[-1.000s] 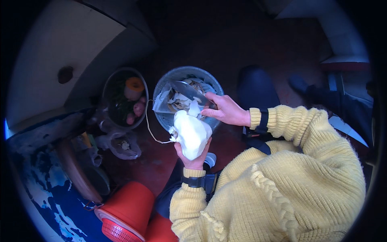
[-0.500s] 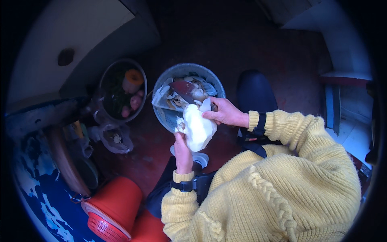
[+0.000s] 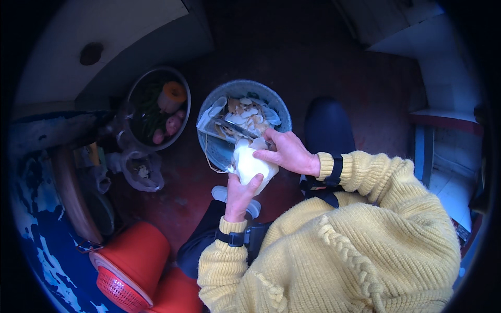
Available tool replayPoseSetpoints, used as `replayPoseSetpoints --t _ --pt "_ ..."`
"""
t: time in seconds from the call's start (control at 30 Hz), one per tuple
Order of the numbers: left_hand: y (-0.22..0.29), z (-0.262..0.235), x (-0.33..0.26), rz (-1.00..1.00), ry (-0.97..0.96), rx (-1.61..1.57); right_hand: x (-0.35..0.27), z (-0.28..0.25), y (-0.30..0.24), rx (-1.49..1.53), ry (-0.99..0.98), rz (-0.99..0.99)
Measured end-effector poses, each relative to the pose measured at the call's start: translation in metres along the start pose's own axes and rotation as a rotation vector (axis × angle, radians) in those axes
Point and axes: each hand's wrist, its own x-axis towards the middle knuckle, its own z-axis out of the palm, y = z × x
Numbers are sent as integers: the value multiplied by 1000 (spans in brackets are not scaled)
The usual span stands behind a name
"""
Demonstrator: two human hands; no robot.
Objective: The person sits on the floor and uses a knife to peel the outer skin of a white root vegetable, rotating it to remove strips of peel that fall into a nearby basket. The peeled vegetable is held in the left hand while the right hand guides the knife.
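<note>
2 hands (image 3: 245, 190) grip 1 white vegetable (image 3: 250, 166); beyond the fingers sit 2 bowls (image 3: 237, 88), left 1 red basket (image 3: 130, 266).

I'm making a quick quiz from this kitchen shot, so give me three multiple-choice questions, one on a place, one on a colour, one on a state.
1. Where is the bowl of peelings?
A. on the floor ahead of the person
B. on a shelf
C. in the lap

2. What colour is the person's sweater?
A. green
B. yellow
C. white

3. How is the white vegetable held?
A. lying in the bowl
B. by one hand only
C. between both hands

Answers: 1 A, it stands on the dark red floor. 2 B, the knit is yellow. 3 C, left hand under it, right hand on top.
</note>
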Motion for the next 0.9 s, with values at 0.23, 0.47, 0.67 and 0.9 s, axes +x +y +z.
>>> replayPoseSetpoints --t 0.23,0.47,0.67,0.9 --pt "-4 -4 -1 -20 52 -185 7 -15 -12 -140 -25 -149" --pt "-3 -5 -3 -5 7 -113 8 -9 -15 190 -3 -105" --pt "-9 -20 -8 -20 -84 -157 21 -24 -14 545 -51 -26" --pt "-26 -31 -13 -71 44 -394 30 -44 -11 18 -16 -235"
